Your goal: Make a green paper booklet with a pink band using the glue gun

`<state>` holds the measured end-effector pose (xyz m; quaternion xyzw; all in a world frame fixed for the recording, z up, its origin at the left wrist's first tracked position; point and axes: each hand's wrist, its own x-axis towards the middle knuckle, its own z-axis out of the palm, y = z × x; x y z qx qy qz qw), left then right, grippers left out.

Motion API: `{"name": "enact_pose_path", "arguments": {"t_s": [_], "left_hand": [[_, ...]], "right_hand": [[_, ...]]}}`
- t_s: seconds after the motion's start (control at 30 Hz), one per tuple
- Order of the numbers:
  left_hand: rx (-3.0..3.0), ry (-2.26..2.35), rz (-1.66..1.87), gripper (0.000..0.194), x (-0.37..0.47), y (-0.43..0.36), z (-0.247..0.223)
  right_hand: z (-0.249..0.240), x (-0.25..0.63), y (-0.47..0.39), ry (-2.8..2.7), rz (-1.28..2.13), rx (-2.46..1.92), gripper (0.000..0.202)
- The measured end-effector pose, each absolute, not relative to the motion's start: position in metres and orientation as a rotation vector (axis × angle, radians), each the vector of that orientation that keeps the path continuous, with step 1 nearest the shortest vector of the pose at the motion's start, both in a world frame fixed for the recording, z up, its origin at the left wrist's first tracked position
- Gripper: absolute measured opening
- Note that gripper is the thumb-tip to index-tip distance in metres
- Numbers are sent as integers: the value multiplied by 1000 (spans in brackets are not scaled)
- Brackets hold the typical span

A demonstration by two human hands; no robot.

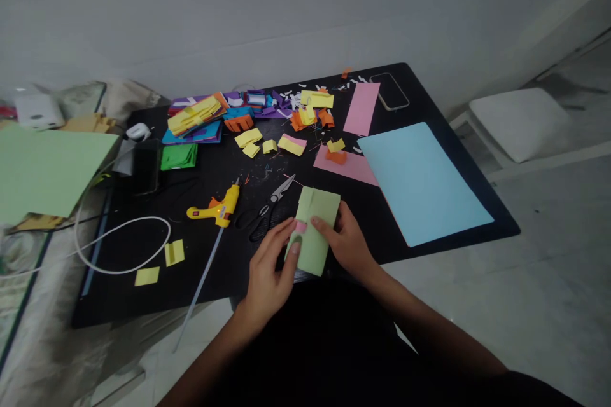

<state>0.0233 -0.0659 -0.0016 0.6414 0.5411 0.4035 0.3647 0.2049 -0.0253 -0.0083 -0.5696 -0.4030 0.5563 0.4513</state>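
Between my two hands is a light green folded paper (pixel 319 229) with a small pink paper strip (pixel 300 226) across its left part. My left hand (pixel 273 261) grips the left edge, its fingertips by the pink strip and its thumb on the front. At the right edge, my right hand (pixel 344 236) holds the paper with its thumb on top and its fingers behind, partly hidden. Scissors (pixel 272 203) lie just beyond the paper to the left. Beside them rests a yellow glue gun (pixel 222 206) with a long glue stick (pixel 205 276) sticking out.
Colourful folded papers (pixel 198 116) and scraps lie along the table's back. A light blue sheet (pixel 422 184) and a pink sheet (pixel 361 108) are on the right, near a phone (pixel 392 90). A white cable (pixel 128 272) loops at the left. A white stool (pixel 520 121) stands at right.
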Motion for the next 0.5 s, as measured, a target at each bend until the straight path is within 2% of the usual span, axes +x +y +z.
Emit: {"name": "enact_pose_path", "arguments": {"t_s": [0.3, 0.5], "left_hand": [[1772, 1510, 1176, 17, 26, -58, -3], [1849, 1488, 1170, 17, 21, -52, -2]], "right_hand": [[4, 198, -41, -1201, 1204, -1504, 35], [-1, 198, -41, -1129, 1310, -1421, 43]]}}
